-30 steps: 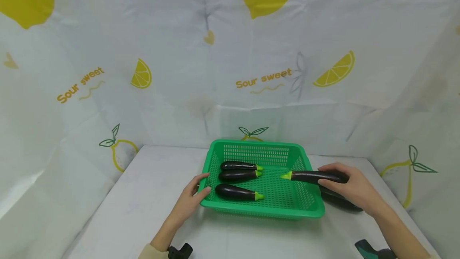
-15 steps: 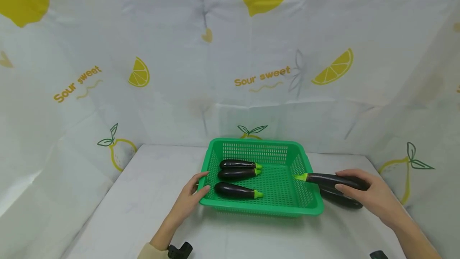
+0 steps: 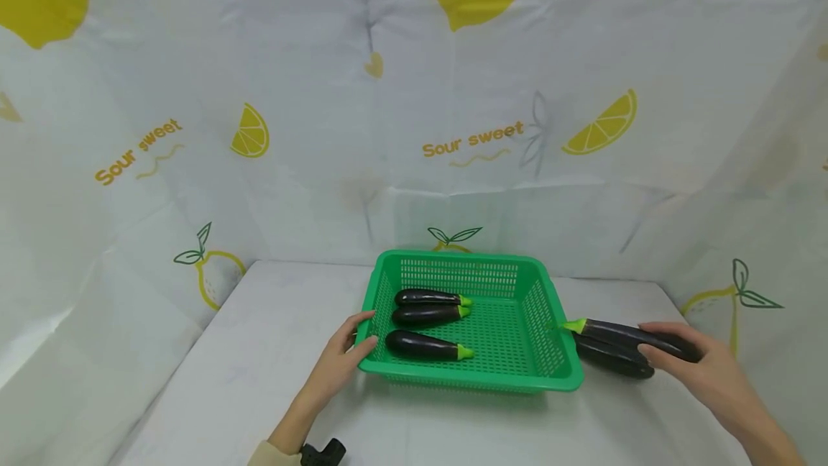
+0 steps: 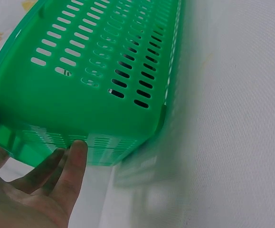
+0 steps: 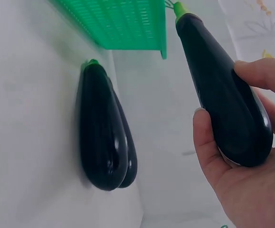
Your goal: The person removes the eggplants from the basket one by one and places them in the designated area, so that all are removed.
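My right hand (image 3: 714,372) grips a dark purple eggplant (image 5: 222,90) by its thick end, with thumb and fingers on either side. The green stem end points left and overlaps the right rim of the green plastic basket (image 3: 472,381) in the head view. Two more eggplants (image 5: 101,133) lie side by side on the table under the held one, just right of the basket. Inside the basket, toward its left, lie three eggplants (image 3: 423,345), stems to the right. My left hand (image 3: 339,354) holds the basket's left side at the rim, fingers against the slotted wall.
A white table (image 3: 259,380) bears the basket and the loose eggplants. Behind and along both sides hangs a white sheet (image 3: 310,193) printed with lemons and lettering. A black wrist strap device (image 3: 323,451) sits on the left wrist.
My right hand has carried the eggplant rightward and down, from over the basket to above the two eggplants on the table. The left hand and the basket stay in place.
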`<state>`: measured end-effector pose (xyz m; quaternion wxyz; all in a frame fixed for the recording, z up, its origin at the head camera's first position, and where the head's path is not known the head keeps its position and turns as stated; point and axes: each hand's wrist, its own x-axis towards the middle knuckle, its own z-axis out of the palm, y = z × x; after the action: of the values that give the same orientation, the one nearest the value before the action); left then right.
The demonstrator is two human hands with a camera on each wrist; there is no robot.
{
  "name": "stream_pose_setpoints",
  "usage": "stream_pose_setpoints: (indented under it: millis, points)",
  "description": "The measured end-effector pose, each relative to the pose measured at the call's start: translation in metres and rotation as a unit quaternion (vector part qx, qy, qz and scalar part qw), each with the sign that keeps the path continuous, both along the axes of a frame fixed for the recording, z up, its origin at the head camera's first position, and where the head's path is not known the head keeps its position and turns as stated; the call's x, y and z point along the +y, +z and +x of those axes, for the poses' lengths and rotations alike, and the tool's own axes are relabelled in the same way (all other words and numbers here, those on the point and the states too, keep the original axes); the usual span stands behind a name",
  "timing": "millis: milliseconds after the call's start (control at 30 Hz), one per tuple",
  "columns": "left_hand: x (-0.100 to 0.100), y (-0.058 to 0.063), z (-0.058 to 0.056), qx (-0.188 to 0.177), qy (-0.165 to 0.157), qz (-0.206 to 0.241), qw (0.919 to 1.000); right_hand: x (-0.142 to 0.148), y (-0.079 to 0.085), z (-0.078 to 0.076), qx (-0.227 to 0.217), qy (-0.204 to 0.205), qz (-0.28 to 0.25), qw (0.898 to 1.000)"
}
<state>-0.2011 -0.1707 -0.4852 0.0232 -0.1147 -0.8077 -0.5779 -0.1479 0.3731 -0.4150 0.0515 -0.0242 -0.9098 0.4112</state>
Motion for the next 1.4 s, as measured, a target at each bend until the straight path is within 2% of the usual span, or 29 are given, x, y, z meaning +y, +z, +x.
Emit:
stream_pose_setpoints:
  millis: [133, 267, 433, 667, 767, 1233, 1400]
  points:
    - [0.0, -0.001, 0.0, -0.005, 0.001, -0.001, 1.0, 0.005, -0.005, 0.003, 0.009, -0.001, -0.028, 1.0]
    - [0.0, 0.0, 0.001, -0.003, -0.001, 0.004, 1.0, 0.008, -0.008, 0.001, 0.007, -0.01, -0.023, 1.0]
    - [0.0, 0.003, 0.003, -0.002, -0.001, 0.01, 0.9999, 0.012, -0.013, -0.002, -0.018, -0.025, -0.009, 0.999]
    - [0.0, 0.003, 0.003, -0.002, 0.0, 0.006, 1.0, 0.013, -0.027, -0.006, -0.076, -0.019, 0.015, 0.997]
    - [0.0, 0.002, 0.003, -0.003, 0.002, 0.002, 1.0, 0.007, -0.033, -0.009, -0.084, -0.026, 0.027, 0.996]
    - [0.001, 0.004, 0.004, -0.003, 0.0, 0.004, 1.0, -0.014, -0.053, -0.011, -0.061, -0.035, 0.104, 0.992]
    - [0.002, 0.006, 0.004, -0.001, 0.001, 0.009, 1.0, -0.017, -0.057, -0.01, -0.031, -0.017, 0.137, 0.99]
